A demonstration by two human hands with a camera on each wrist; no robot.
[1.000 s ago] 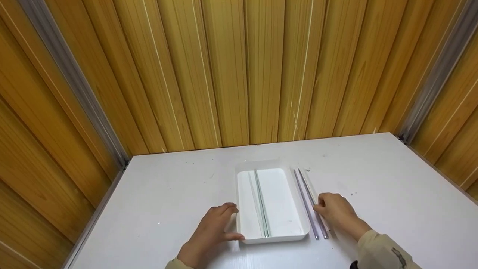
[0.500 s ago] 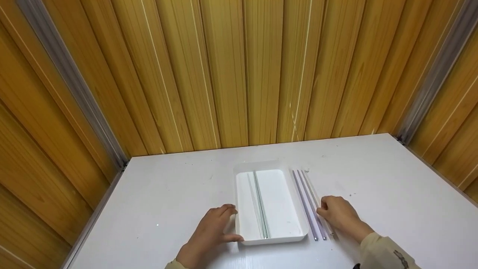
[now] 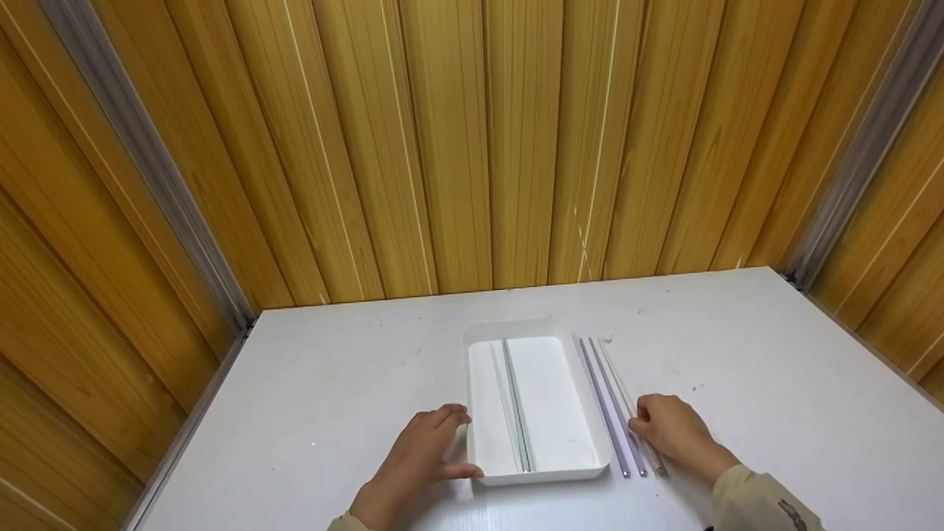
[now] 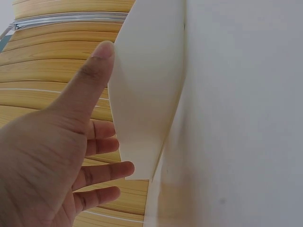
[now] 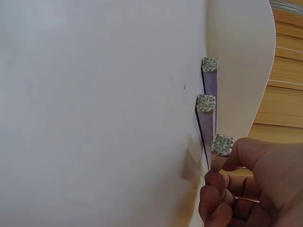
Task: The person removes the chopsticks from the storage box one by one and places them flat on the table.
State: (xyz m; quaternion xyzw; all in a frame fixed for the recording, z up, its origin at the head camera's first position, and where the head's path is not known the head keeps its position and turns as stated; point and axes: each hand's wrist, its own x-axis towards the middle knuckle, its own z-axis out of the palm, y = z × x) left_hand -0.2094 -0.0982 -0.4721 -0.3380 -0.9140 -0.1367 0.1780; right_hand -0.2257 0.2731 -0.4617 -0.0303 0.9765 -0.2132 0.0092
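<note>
My right hand [image 3: 672,428] pinches a pale chopstick [image 5: 218,161] between thumb and fingers; its glittery silver square end [image 5: 222,144] shows in the right wrist view. Left of it, two purple chopsticks [image 3: 606,405] lie side by side on the table, along the right side of a white tray [image 3: 542,479]. Inside the tray rest slim green chopsticks [image 3: 516,405], pointing away from me. At the tray's near left corner is my left hand [image 3: 422,450], thumb and fingers apart. In the left wrist view its straight thumb [image 4: 92,75] and fingers touch the tray's wall.
The white table [image 3: 332,391] carries the tray and bears a few small specks. Wood-patterned panels [image 3: 516,147] rise behind and at both sides, with grey metal posts [image 3: 169,184] in the corners.
My right hand has moved slightly right and toward me with the pale chopstick, which now lies apart from the purple pair. My left hand has stayed at the tray.
</note>
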